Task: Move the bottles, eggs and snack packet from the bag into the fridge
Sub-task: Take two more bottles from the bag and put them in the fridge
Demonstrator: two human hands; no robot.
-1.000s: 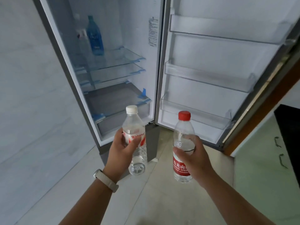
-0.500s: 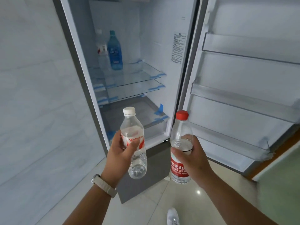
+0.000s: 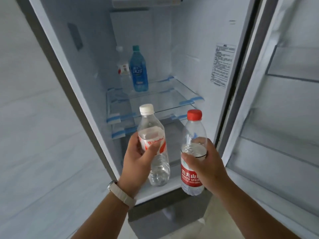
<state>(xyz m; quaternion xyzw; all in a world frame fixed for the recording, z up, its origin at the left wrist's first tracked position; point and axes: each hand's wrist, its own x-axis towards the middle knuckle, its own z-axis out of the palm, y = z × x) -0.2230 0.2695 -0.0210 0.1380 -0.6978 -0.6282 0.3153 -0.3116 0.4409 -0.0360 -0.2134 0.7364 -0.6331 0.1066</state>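
My left hand [image 3: 138, 159] grips a clear water bottle with a white cap [image 3: 152, 133] and a red-and-white label, held upright. A clear bottle with a red cap [image 3: 193, 128] and red label is upright in my right hand [image 3: 205, 163]. Both bottles hover in front of the open fridge [image 3: 189, 49], below its upper glass shelf [image 3: 165, 90]. On that shelf, at the back left, stand a blue bottle [image 3: 139, 71] and a clear bottle with a white cap [image 3: 123, 69]. The bag, eggs and snack packet are out of view.
The fridge door [image 3: 284, 100] is swung open to the right, with clear door bins. A second glass shelf [image 3: 155, 114] and a drawer lie below the upper one. A pale tiled wall [image 3: 34, 135] runs along the left.
The view has come closer to the fridge and tilted up. Both hands with their bottles have risen toward the fridge opening, and they now sit just below the glass shelves.
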